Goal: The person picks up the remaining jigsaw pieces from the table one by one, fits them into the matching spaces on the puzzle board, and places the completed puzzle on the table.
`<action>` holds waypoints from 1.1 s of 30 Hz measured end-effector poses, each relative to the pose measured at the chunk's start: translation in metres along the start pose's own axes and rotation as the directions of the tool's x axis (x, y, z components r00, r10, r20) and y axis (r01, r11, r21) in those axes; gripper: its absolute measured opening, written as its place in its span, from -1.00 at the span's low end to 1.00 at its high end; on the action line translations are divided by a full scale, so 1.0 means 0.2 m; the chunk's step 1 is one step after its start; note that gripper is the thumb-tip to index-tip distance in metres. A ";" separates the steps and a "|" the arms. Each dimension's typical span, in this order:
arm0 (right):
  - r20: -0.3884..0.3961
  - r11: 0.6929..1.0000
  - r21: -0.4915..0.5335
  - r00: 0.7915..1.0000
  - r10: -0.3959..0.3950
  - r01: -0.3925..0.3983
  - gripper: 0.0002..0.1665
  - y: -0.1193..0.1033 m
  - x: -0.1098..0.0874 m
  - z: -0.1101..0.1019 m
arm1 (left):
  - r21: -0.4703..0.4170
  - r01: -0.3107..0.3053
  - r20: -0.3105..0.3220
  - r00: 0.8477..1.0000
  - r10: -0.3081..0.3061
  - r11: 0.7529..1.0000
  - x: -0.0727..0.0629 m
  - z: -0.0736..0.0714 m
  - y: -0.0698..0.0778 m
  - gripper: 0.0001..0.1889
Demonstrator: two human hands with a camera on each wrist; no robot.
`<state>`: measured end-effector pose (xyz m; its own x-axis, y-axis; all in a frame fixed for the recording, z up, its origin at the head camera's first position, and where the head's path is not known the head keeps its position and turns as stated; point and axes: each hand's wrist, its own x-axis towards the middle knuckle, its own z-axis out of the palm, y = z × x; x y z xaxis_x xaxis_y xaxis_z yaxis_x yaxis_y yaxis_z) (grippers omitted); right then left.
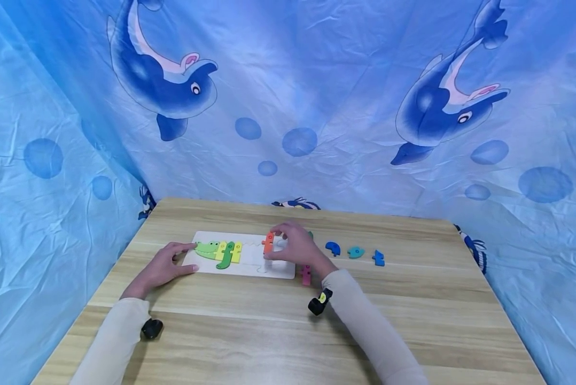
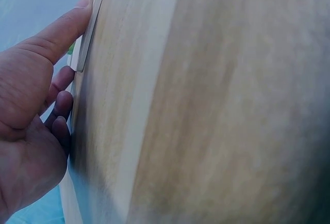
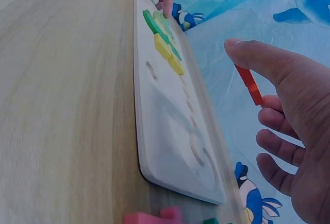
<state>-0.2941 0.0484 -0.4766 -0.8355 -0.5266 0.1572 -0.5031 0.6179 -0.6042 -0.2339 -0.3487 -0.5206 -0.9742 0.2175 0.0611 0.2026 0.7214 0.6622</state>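
Note:
A white puzzle board (image 1: 251, 267) lies on the table. At its left end sit a light-green crocodile head piece (image 1: 206, 249), yellow pieces (image 1: 237, 252) and a green leg piece (image 1: 226, 255) between them. My right hand (image 1: 297, 247) pinches an orange puzzle piece (image 1: 268, 243) between thumb and fingers, over the right half of the board. In the right wrist view the orange piece (image 3: 250, 86) stands off the board's surface. With thumb and index finger spread, my left hand (image 1: 165, 264) rests on the board's left end, the index fingertip at the crocodile's snout.
Right of the board lie a pink piece (image 1: 305, 276), a green piece (image 1: 311, 235) partly behind my right hand, a dark blue piece (image 1: 333, 248), a teal piece (image 1: 356, 252) and a blue piece (image 1: 378, 258). A blue dolphin-print curtain (image 1: 297, 176) surrounds the wooden table (image 1: 249, 331).

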 end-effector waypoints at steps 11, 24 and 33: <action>-0.011 0.999 0.048 1.000 -0.012 0.013 -0.15 -0.02 0.05 0.10 | 0.003 0.017 0.007 1.000 -0.017 1.000 -0.01 0.01 -0.01 -0.25; -0.004 1.000 0.020 1.000 -0.014 0.014 -0.14 -0.03 0.11 0.20 | 0.011 0.010 0.003 1.000 -0.010 1.000 0.00 0.01 0.00 -0.26; 0.020 1.000 0.014 1.000 0.002 -0.002 -0.12 -0.06 0.14 0.25 | 0.018 0.006 -0.003 1.000 -0.006 1.000 -0.01 0.01 0.01 -0.26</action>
<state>-0.3008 -0.0025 -0.5047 -0.8318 -0.5370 0.1403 -0.4981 0.6109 -0.6153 -0.2318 -0.3473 -0.5206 -0.9757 0.2109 0.0594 0.1983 0.7344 0.6491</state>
